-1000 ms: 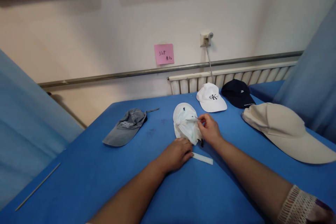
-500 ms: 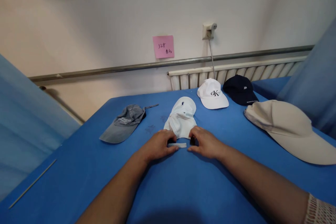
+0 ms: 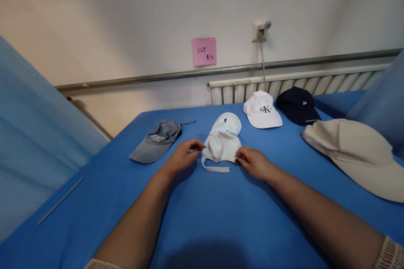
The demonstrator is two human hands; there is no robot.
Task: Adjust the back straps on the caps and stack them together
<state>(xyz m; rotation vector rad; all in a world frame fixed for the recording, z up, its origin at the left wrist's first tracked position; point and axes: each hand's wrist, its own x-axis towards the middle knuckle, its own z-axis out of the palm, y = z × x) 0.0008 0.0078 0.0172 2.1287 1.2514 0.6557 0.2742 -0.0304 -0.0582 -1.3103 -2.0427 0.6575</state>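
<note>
A pale white baseball cap (image 3: 221,141) lies in front of me, its brim with a small dark logo pointing to the wall. Its loose back strap (image 3: 217,169) is unfastened and stretches rightward along the cap's near side. My left hand (image 3: 184,157) is at the cap's left edge, thumb and fingers apart, fingertips close to or just touching the fabric. On the opposite side, my right hand (image 3: 255,163) pinches the cap's near right corner, where a small dark buckle (image 3: 237,162) shows under the fingers.
A grey cap (image 3: 156,141) lies to the left. White (image 3: 262,109), navy (image 3: 298,105) and beige (image 3: 356,151) caps sit on the right. A thin stick (image 3: 59,201) lies near the blue table's left edge. Blue curtains (image 3: 41,143) hang at both sides; a metal rail (image 3: 158,76) crosses the wall.
My left hand has moved back and left, off the strap to the cap's side. The strap now shows in full. My right fingers have closed at the buckle corner. The view has shifted slightly.
</note>
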